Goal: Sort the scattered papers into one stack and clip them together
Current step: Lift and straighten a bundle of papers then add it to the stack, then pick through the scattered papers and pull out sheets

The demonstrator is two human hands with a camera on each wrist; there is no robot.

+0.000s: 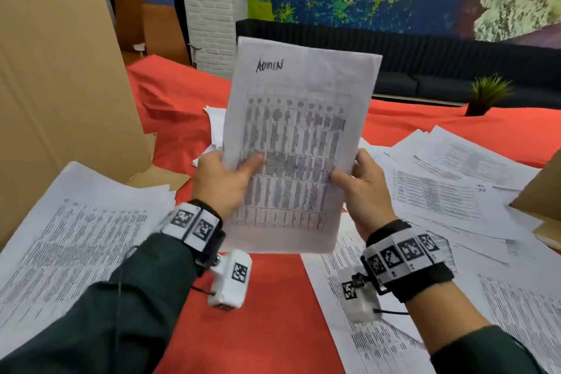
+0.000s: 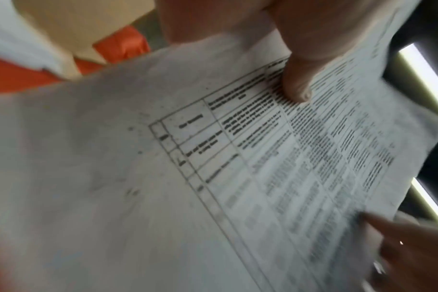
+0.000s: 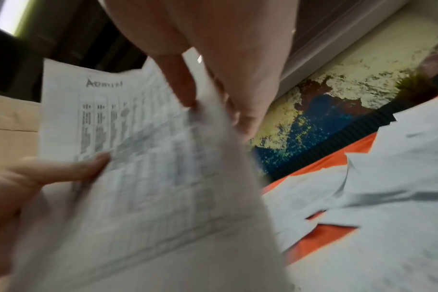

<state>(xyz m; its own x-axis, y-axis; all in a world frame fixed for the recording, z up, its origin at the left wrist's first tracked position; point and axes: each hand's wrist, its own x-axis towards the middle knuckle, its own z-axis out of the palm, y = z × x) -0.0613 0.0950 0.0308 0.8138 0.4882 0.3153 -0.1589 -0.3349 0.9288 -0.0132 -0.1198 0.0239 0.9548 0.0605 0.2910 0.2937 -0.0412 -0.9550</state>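
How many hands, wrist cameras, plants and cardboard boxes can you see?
Hands: 2, left hand and right hand
Wrist cameras: 2, and
Plants: 1
Cardboard boxes: 2, and
Total: 7

Head: looks forward and down from above.
Wrists: close under each palm, facing fingertips.
Shared: the held sheet [image 1: 299,143].

I am holding both forearms raised; my left hand [image 1: 223,182] and right hand [image 1: 364,188] are each pinching, thumbs lying in front.
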